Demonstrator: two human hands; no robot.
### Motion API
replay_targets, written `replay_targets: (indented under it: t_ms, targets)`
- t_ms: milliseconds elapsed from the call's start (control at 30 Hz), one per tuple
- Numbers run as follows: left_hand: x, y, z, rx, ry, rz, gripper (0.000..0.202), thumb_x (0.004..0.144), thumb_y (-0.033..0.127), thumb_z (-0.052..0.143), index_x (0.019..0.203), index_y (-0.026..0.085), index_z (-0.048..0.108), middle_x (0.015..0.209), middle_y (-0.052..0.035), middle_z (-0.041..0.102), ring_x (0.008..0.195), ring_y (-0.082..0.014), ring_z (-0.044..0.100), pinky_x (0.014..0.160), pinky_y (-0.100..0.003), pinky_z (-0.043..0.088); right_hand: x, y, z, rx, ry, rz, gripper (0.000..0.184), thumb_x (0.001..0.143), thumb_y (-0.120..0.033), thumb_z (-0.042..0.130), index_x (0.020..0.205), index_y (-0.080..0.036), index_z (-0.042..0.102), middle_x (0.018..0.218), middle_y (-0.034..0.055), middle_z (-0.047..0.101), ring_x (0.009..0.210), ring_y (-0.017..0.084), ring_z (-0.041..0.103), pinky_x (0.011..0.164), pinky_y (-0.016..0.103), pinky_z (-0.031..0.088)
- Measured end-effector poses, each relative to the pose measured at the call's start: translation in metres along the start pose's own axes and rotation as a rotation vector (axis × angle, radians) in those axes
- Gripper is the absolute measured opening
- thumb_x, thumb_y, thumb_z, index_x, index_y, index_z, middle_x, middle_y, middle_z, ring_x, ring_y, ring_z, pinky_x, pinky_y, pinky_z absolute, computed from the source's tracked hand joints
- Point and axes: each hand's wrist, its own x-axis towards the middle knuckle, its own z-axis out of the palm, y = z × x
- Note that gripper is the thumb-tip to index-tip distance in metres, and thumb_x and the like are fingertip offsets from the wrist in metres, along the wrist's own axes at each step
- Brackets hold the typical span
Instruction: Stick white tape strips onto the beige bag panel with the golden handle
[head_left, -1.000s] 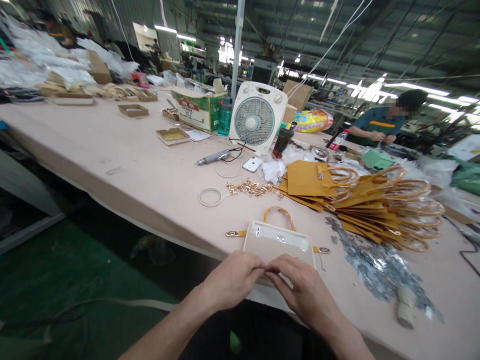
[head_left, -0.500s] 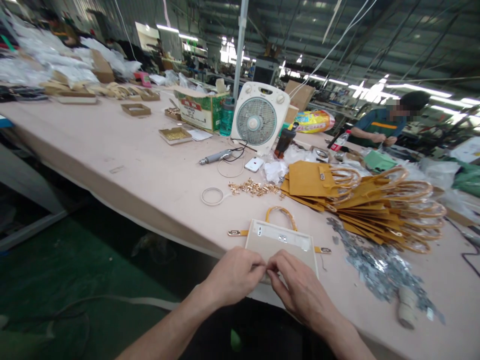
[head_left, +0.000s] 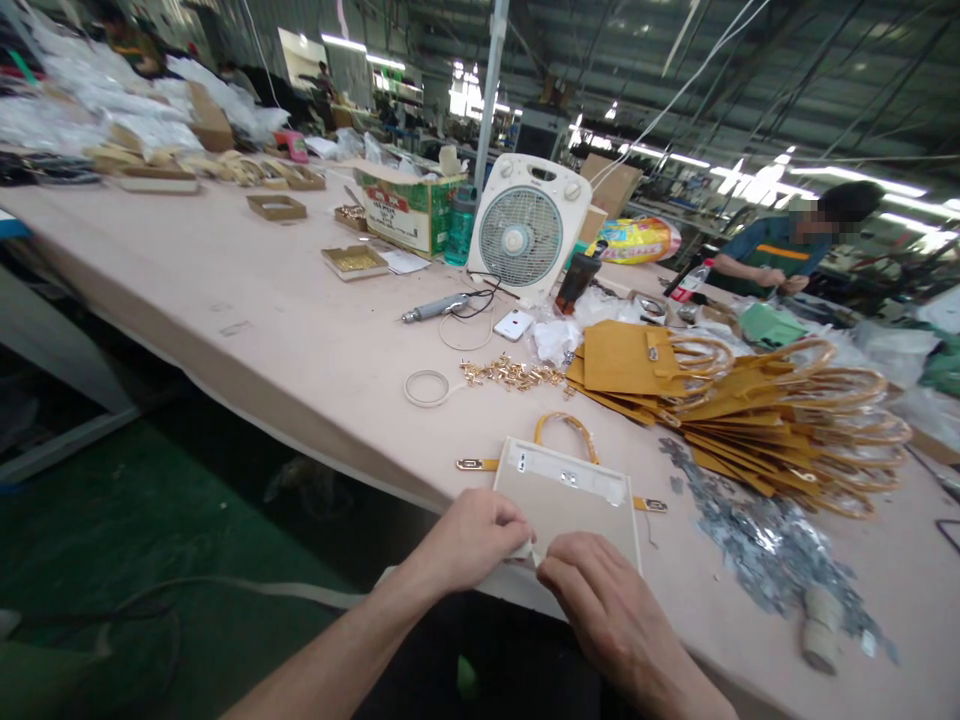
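While the table [head_left: 315, 350] bears fanned mustard bag pieces [head_left: 742, 430] right of the pale panel [head_left: 570, 508], that panel lies flat there, likely light, stiff and best held by its sides, with the left hand [head_left: 472, 540] and right hand [head_left: 600, 590] at its near edge, both seemingly pinching a soft-looking strip [head_left: 520, 551].

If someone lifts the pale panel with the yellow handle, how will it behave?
The pale panel probably stays stiff: it lies flat, with straight edges. The yellow handle, slender and arched, may flex. The narrow straps project sideways, so they could catch.
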Motion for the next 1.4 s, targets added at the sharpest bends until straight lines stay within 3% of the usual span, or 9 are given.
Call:
replay_targets:
  t_ms: [133,200,367,500,700,1000,1233,1333,1400]
  targets:
    - [0.009,-0.008,-0.005,0.046,0.038,-0.015,0.032,0.082,0.035,0.056,0.08,0.013,0.079,0.067,0.0001,0.063,0.069,-0.0163,0.054,0.062,-0.026,0.034,-0.01,-0.009,-0.01,0.133,-0.07,-0.061,0.021,0.106,-0.015,0.043,0.116,-0.023,0.06,0.098,0.0076,0.072,0.084,0.022,0.066,0.076,0.035,0.056]
    - [0.012,-0.013,-0.007,0.062,0.041,-0.013,0.033,0.084,0.036,0.055,0.083,0.014,0.08,0.069,-0.0003,0.065,0.071,-0.0168,0.055,0.062,-0.026,0.034,-0.015,-0.003,-0.016,0.207,-0.049,-0.004,0.019,0.106,-0.018,0.045,0.112,-0.026,0.061,0.098,0.0067,0.072,0.086,0.021,0.068,0.076,0.033,0.058]
    - [0.017,-0.017,-0.002,0.143,-0.01,0.032,0.034,0.091,0.036,0.051,0.081,0.017,0.077,0.074,-0.0004,0.068,0.075,-0.0178,0.059,0.064,-0.026,0.034,-0.015,0.049,-0.03,0.26,0.117,0.417,0.013,0.104,-0.024,0.051,0.103,-0.026,0.064,0.119,0.0097,0.064,0.119,0.024,0.063,0.102,0.037,0.054]
    - [0.021,-0.015,0.003,0.194,0.014,0.044,0.034,0.095,0.037,0.048,0.089,0.02,0.078,0.085,-0.0014,0.075,0.084,-0.0201,0.065,0.071,-0.027,0.038,0.001,0.097,-0.037,0.342,0.08,0.574,0.016,0.104,-0.029,0.053,0.096,-0.022,0.066,0.13,0.0107,0.059,0.128,0.024,0.057,0.114,0.045,0.045]
    - [0.022,-0.012,0.002,0.21,0.023,0.026,0.032,0.095,0.036,0.05,0.094,0.023,0.079,0.092,-0.0015,0.078,0.09,-0.0216,0.068,0.077,-0.028,0.04,0.03,0.128,-0.031,0.465,-0.036,0.513,0.015,0.101,-0.027,0.056,0.092,-0.02,0.066,0.125,0.0105,0.063,0.125,0.023,0.058,0.114,0.045,0.043]
    - [0.021,-0.016,0.003,0.188,0.05,0.017,0.03,0.095,0.034,0.051,0.091,0.023,0.079,0.09,-0.0008,0.077,0.089,-0.0207,0.068,0.075,-0.028,0.04,0.051,0.142,-0.025,0.503,-0.166,0.441,0.014,0.098,-0.022,0.057,0.088,-0.02,0.066,0.118,0.0077,0.066,0.11,0.021,0.063,0.102,0.039,0.049]
    - [0.022,-0.015,0.002,0.169,0.05,0.01,0.029,0.094,0.034,0.053,0.088,0.022,0.078,0.088,-0.0003,0.077,0.087,-0.0201,0.068,0.075,-0.027,0.041,0.054,0.143,-0.019,0.486,-0.15,0.421,0.013,0.098,-0.022,0.059,0.087,-0.02,0.066,0.112,0.0072,0.069,0.103,0.02,0.064,0.099,0.037,0.051]
    - [0.022,-0.017,0.002,0.148,0.05,0.008,0.028,0.094,0.034,0.054,0.089,0.023,0.079,0.089,0.0003,0.078,0.088,-0.0202,0.069,0.076,-0.027,0.042,0.049,0.144,-0.017,0.454,-0.118,0.413,0.011,0.095,-0.024,0.066,0.104,-0.02,0.068,0.122,0.0086,0.067,0.114,0.022,0.063,0.106,0.04,0.049]
    - [0.022,-0.02,0.002,0.132,0.047,0.009,0.029,0.095,0.036,0.054,0.092,0.024,0.08,0.091,0.0001,0.078,0.09,-0.0207,0.069,0.078,-0.028,0.044,0.045,0.146,-0.016,0.411,-0.097,0.43,0.036,0.09,-0.027,0.073,0.124,-0.02,0.064,0.131,0.0106,0.064,0.122,0.025,0.06,0.111,0.043,0.046]
